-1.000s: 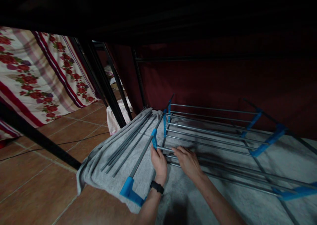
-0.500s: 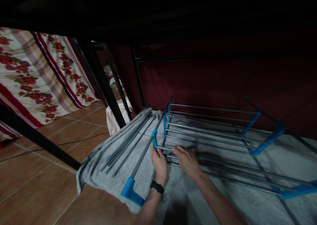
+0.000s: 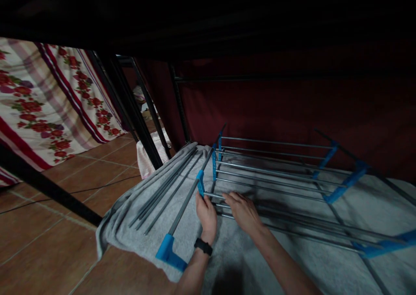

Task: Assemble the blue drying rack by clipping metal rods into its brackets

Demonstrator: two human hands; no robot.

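Observation:
A rack of grey metal rods [image 3: 273,170] joined by blue plastic brackets lies on a grey blanket. My left hand [image 3: 207,215], with a black band on its wrist, is closed around the lower end of a blue bracket [image 3: 200,182] on the near left pole. From that bracket a thin metal rod [image 3: 212,195] runs to the right. My right hand [image 3: 242,210] grips this rod a short way along, its fingers curled over the top. At the pole's near end sits a blue corner piece [image 3: 169,252], close to my left forearm.
Several loose rods [image 3: 164,191] lie on the blanket [image 3: 125,215] to the left. Black metal frame posts [image 3: 138,108] stand beyond it, near a floral cloth [image 3: 61,108]. Dark red fabric [image 3: 276,104] hangs behind. A cable [image 3: 81,192] crosses the tiled floor [image 3: 58,234].
The whole view has shifted slightly, so things sit a little further left. Both hands keep almost the same hold on the bracket and the rod.

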